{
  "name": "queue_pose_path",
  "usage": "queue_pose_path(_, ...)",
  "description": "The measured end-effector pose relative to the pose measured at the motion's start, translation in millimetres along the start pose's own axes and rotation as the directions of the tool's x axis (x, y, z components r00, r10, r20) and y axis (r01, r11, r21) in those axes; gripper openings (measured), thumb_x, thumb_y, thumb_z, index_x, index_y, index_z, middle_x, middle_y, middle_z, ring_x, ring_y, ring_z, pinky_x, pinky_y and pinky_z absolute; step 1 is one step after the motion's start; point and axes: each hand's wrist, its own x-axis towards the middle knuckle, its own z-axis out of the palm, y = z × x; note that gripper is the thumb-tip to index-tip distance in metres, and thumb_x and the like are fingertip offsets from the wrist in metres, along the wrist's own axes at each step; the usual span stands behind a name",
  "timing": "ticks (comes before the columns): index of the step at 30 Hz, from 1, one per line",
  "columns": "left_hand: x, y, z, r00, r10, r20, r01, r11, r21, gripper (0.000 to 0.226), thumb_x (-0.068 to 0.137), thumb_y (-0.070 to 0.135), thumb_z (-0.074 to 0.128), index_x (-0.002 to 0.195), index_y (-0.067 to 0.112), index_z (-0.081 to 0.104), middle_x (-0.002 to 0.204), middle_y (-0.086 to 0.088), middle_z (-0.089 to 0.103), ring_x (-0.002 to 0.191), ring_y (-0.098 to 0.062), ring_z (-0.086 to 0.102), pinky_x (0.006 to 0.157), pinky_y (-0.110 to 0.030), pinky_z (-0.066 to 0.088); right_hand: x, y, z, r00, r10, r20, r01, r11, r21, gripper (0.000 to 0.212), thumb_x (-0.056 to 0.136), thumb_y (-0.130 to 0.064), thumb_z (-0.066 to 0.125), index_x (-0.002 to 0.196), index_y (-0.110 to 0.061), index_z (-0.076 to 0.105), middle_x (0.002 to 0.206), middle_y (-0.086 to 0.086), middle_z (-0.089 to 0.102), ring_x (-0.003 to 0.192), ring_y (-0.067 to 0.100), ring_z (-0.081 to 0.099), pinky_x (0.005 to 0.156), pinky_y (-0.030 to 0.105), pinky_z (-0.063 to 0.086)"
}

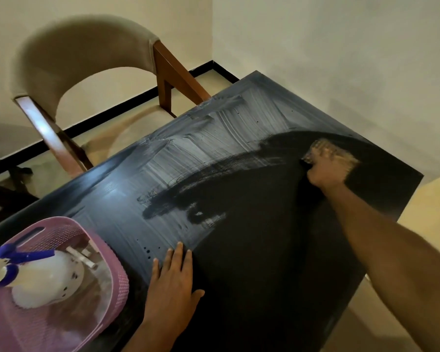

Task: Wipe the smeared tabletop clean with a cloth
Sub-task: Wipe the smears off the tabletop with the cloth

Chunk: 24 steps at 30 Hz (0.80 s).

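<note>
Two bare hands work on a dark tabletop (252, 250), shown from above. Farthest left of the tabletop's centre, on its near corner, stands a pink basket (107, 252) holding a white spray bottle (43, 278) with a blue trigger. Just right of the basket, the left hand (172, 283) lies flat on the tabletop, fingers straight and slightly spread, gripping nothing; it appears to brace the body. Beyond it, toward the chair (81, 62) that stands off the tabletop's far left edge, a broad whitish smear (201, 153) covers the surface in streaks, while the half nearer the person shows bare and dark. Right of the smear, near the tabletop's far right edge, the right hand (325, 174) presses a tan cloth (328, 151) onto the surface at the end of a fully outstretched arm. The cloth is motion-blurred, so whether the fingers curl over it or lie flat cannot be told. Judged from its flattened look, the cloth is light, soft and limp; it should conform to the hard, slick tabletop and is best held bunched under the palm, with downward pressure to keep it from slipping.
</note>
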Motion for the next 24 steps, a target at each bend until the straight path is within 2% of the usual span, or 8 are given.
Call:
queue_pose_path(3, -1.4, 1.4, 0.3, 1.000, -0.009, -0.001, 0.009, 1.000, -0.009, 0.094, 0.089, 0.060, 0.051, 0.154, 0.024, -0.006, 0.161, -0.004, -0.019, 0.149, -0.025, -0.010, 0.117, -0.048, -0.006, -46.1, -113.9, 18.7, 0.930, -0.366, -0.005, 0.366, 0.930, -0.044, 0.075, 0.089, -0.019, 0.058, 0.156, -0.026, 0.025, 0.164, 0.011, 0.019, 0.148, 0.038, 0.016, 0.122, 0.048, 0.012)
queue_pose_path(6, -2.8, 2.2, -0.2, 1.000, -0.020, 0.001, 0.020, 1.000, 0.002, 0.094, 0.089, 0.061, 0.049, 0.155, 0.024, -0.006, 0.162, -0.004, -0.018, 0.150, -0.024, -0.010, 0.119, -0.049, -0.004, -120.1, -216.3, 48.0, 0.735, -0.673, 0.085, 0.677, 0.735, -0.036, 0.072, 0.090, -0.021, 0.058, 0.155, -0.031, 0.027, 0.164, 0.008, 0.017, 0.149, 0.036, 0.015, 0.122, 0.049, 0.014)
queue_pose_path(9, -2.6, 3.2, -2.3, 0.999, -0.026, 0.018, 0.026, 1.000, 0.002, 0.094, 0.088, 0.061, 0.050, 0.155, 0.023, -0.005, 0.163, -0.003, -0.015, 0.151, -0.024, -0.007, 0.120, -0.049, 0.000, -166.8, -251.3, 66.7, 0.527, -0.826, 0.201, 0.848, 0.526, -0.059, 0.073, 0.091, -0.021, 0.057, 0.155, -0.032, 0.024, 0.165, 0.005, 0.015, 0.150, 0.036, 0.013, 0.122, 0.046, 0.014)
queue_pose_path(11, -3.2, 4.1, -3.5, 0.999, -0.032, 0.008, 0.032, 0.999, 0.005, 0.095, 0.088, 0.062, 0.050, 0.155, 0.024, -0.004, 0.163, -0.002, -0.014, 0.151, -0.023, -0.006, 0.120, -0.050, 0.002, -154.2, -233.7, 65.4, 0.499, -0.846, 0.187, 0.865, 0.498, -0.060, 0.073, 0.092, -0.017, 0.054, 0.156, -0.031, 0.023, 0.166, 0.003, 0.014, 0.151, 0.033, 0.013, 0.122, 0.044, 0.013)
queue_pose_path(13, -3.8, 5.0, -3.8, 0.999, -0.030, -0.011, 0.030, 1.000, 0.004, 0.094, 0.088, 0.062, 0.050, 0.155, 0.024, -0.003, 0.163, -0.002, -0.014, 0.151, -0.022, -0.005, 0.121, -0.050, 0.003, -120.3, -192.5, 53.0, 0.614, -0.783, 0.098, 0.789, 0.614, -0.034, 0.073, 0.091, -0.012, 0.052, 0.156, -0.031, 0.025, 0.166, 0.003, 0.014, 0.150, 0.032, 0.014, 0.122, 0.044, 0.013)
queue_pose_path(18, -4.2, 3.2, -3.3, 1.000, -0.024, -0.003, 0.024, 0.999, -0.030, 0.095, 0.088, 0.062, 0.052, 0.155, 0.025, -0.005, 0.162, -0.001, -0.017, 0.150, -0.021, -0.009, 0.119, -0.050, 0.000, -21.4, -8.7, 5.4, 0.961, -0.277, -0.018, 0.277, 0.961, -0.023, 0.075, 0.091, -0.009, 0.050, 0.157, -0.027, 0.021, 0.165, 0.007, 0.014, 0.150, 0.034, 0.015, 0.122, 0.050, 0.016)
queue_pose_path(21, -3.0, 0.2, -0.8, 1.000, -0.018, 0.005, 0.018, 0.999, -0.047, 0.096, 0.087, 0.062, 0.052, 0.154, 0.027, -0.007, 0.161, 0.000, -0.020, 0.150, -0.021, -0.011, 0.118, -0.050, -0.003, -5.3, 64.3, -6.0, 0.999, 0.001, 0.032, -0.002, 0.999, 0.046, 0.071, 0.095, -0.012, 0.048, 0.158, -0.029, 0.018, 0.166, 0.007, 0.009, 0.151, 0.037, 0.011, 0.123, 0.052, 0.013)
queue_pose_path(24, -1.9, -1.3, 2.4, 1.000, -0.014, 0.005, 0.014, 0.999, -0.048, 0.096, 0.087, 0.062, 0.052, 0.154, 0.027, -0.006, 0.161, 0.000, -0.020, 0.149, -0.022, -0.012, 0.117, -0.051, -0.004, -10.0, 34.0, 2.2, 0.998, 0.068, 0.018, -0.068, 0.997, 0.033, 0.071, 0.094, -0.016, 0.050, 0.158, -0.028, 0.020, 0.166, 0.008, 0.009, 0.149, 0.041, 0.012, 0.122, 0.051, 0.015)
